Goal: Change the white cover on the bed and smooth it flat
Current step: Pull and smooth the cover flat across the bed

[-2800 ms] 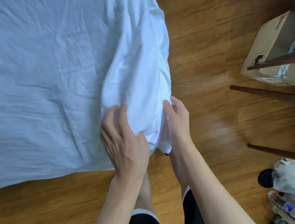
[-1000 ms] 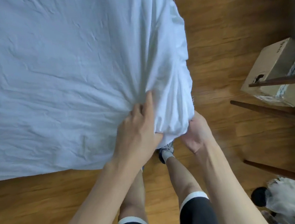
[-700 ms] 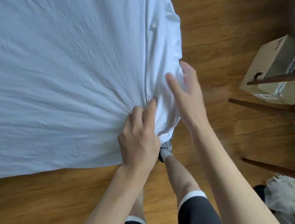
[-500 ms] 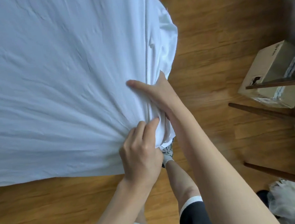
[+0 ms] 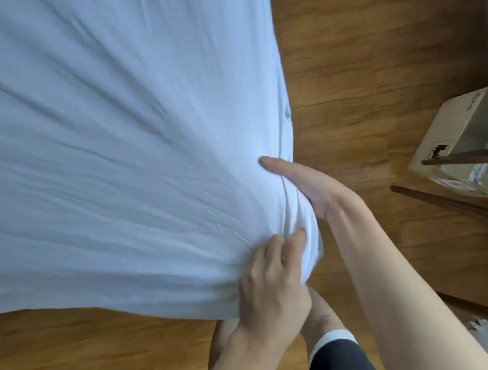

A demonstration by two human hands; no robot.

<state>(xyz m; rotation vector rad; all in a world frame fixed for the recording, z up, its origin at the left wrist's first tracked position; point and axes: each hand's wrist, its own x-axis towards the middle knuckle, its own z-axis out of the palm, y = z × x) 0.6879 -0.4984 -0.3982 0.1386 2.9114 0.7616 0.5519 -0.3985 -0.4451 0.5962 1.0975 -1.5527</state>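
The white cover [image 5: 109, 143] lies over the bed and fills the upper left of the head view, with creases fanning out from its near right corner. My left hand [image 5: 270, 285] grips a bunch of the fabric at that corner, fingers curled into it. My right hand [image 5: 304, 182] holds the cover's right side just above the corner; the thumb lies straight on top and the fingers are hidden behind the fabric edge.
Wooden floor [image 5: 358, 56] surrounds the bed on the right and below. A cardboard box [image 5: 466, 139] sits at the right among dark wooden furniture legs [image 5: 451, 205]. My legs [image 5: 331, 351] stand at the bed corner.
My right hand moved from under the corner up along the right side and now clasps the edge there. My left hand kept its grip on the corner. The creases have tightened towards the corner.
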